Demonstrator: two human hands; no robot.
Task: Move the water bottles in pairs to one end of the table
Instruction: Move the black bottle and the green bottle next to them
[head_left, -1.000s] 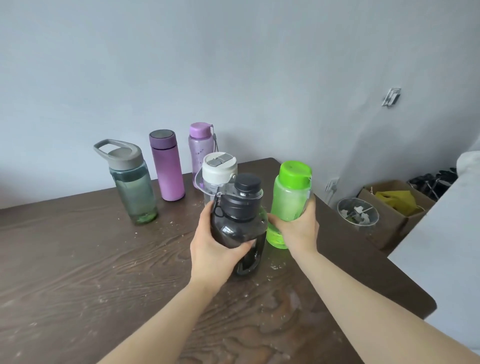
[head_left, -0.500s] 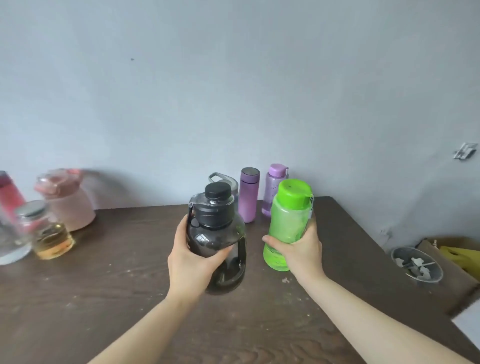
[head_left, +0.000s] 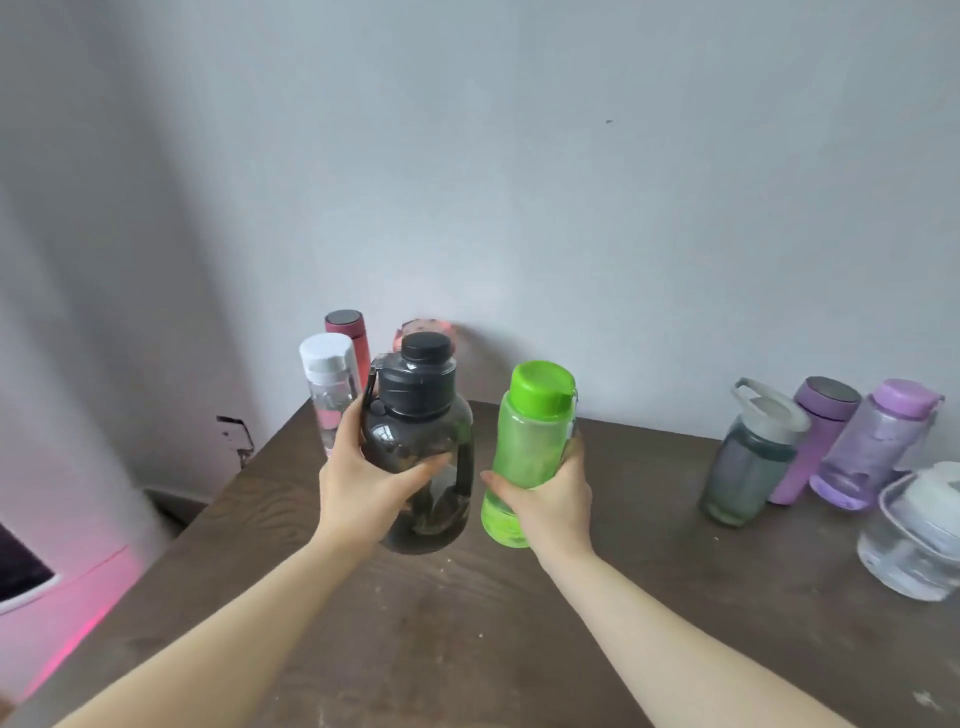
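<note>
1. My left hand is closed around the belly of the dark smoky bottle, with the thumb across its front. I take it low on the body because it is wide and looks heavy, so a grip at the cap would let it swing.

2. My right hand grips the lower half of the green bottle, fingers behind and thumb in front. This bottle is slim, so one hand goes around it easily.

3. Both bottles are upright, side by side with a gap between them, and they seem to be lifted a little above the wooden table; I cannot tell this for certain.

4. I hold one bottle in each hand because the task asks for pairs.

5. Ahead of me, near the left corner by the wall, stand a clear bottle with a white cap, a red flask and a pink bottle, the last mostly hidden behind the dark one. I judge this is the end where I collect them.

6. At the right stand a grey-green bottle, a purple flask, a lilac bottle and a clear white-lidded one. These still wait for me.

7. Next I should set my pair down beside the group at the left, with care not to knock the clear bottle.
</note>
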